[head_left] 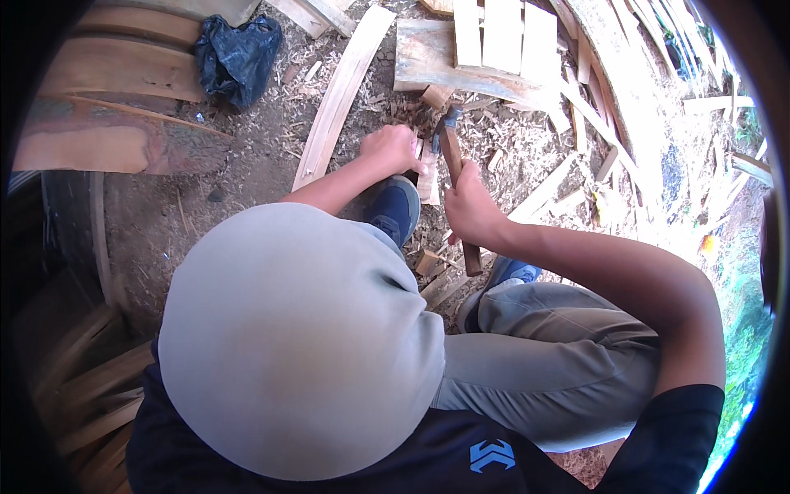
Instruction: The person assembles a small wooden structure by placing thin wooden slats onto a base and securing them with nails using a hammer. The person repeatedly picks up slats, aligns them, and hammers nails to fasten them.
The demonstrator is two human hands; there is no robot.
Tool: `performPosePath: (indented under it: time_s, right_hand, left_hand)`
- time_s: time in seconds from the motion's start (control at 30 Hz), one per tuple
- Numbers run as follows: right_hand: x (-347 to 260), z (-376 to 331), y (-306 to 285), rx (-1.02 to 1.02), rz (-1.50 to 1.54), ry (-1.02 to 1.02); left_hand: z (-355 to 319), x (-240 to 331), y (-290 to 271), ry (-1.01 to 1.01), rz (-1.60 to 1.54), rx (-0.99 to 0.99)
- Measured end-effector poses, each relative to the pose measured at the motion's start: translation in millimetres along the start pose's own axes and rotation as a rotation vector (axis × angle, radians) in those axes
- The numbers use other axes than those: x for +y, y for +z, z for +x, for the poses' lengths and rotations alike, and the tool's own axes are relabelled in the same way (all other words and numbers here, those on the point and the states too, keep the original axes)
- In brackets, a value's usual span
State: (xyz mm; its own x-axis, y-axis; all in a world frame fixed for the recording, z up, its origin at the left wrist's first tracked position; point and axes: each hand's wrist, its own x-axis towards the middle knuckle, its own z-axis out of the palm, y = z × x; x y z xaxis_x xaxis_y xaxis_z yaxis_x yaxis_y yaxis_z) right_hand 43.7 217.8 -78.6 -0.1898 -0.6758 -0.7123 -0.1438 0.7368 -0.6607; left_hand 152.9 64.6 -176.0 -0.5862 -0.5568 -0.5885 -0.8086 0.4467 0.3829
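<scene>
My right hand (pixel 469 206) grips the wooden handle of a small hatchet (pixel 452 156), its dark metal head pointing away from me near a short wood block. My left hand (pixel 393 148) is closed on a small flat piece of wood (pixel 428 177) that stands on the ground just left of the hatchet. Both hands meet above my blue shoe (pixel 395 210). A large grey rounded shape, my hat or head cover (pixel 296 337), hides the lower middle of the view.
Wood chips and shavings cover the dirt ground. A long curved plank (pixel 341 95) lies to the left of my hands, a stack of flat boards (pixel 485 49) beyond them, and a dark plastic bag (pixel 239 58) at the upper left. Curved timber lies left.
</scene>
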Motion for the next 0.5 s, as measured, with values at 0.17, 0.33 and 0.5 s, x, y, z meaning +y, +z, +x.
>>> performPosePath:
  time_s: [0.17, 0.33, 0.5]
  right_hand:
    - [-10.0, -8.1, -7.0, -0.044, 0.040, 0.094]
    - [-20.9, -7.1, -11.9, -0.082, 0.033, 0.074]
    - [-21.4, -5.5, -7.4, -0.061, 0.034, 0.130]
  left_hand:
    - [2.3, 1.3, 1.8, -0.008, -0.016, -0.024]
    - [2.4, 1.8, -0.7, -0.025, -0.020, -0.044]
    - [1.0, 0.3, -1.1, -0.002, -0.027, -0.033]
